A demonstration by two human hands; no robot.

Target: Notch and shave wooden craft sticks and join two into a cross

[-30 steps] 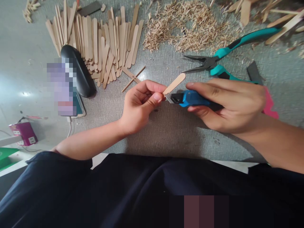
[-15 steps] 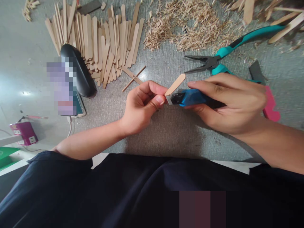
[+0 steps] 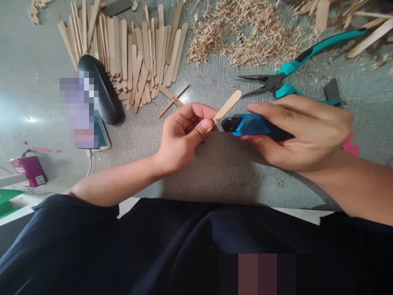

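A wooden craft stick [image 3: 229,103] with a rounded end is pinched between the thumb and fingers of my left hand [image 3: 187,135]. Its lower end is hidden in the fingers. My right hand [image 3: 297,131] is closed round a blue and black utility knife [image 3: 250,125]. The knife's short blade lies against the stick, right beside my left thumb. Past my left hand, two thin sticks form a cross [image 3: 174,100] on the grey table [image 3: 215,172]. Teal-handled needle-nose pliers [image 3: 272,82] lie open beyond my right hand.
Many craft sticks [image 3: 124,49] are piled at the back left, beside a black case [image 3: 100,90] and a phone [image 3: 104,137] on a cable. Wood chips [image 3: 245,32] cover the back middle. More sticks [image 3: 370,39], a grey strip [image 3: 332,91] and a pink item [image 3: 351,145] are at the right.
The knife and my right hand have shifted slightly right, with the blade still at the stick. The stick's rounded end sits a little higher and further right. My left hand keeps its pinch.
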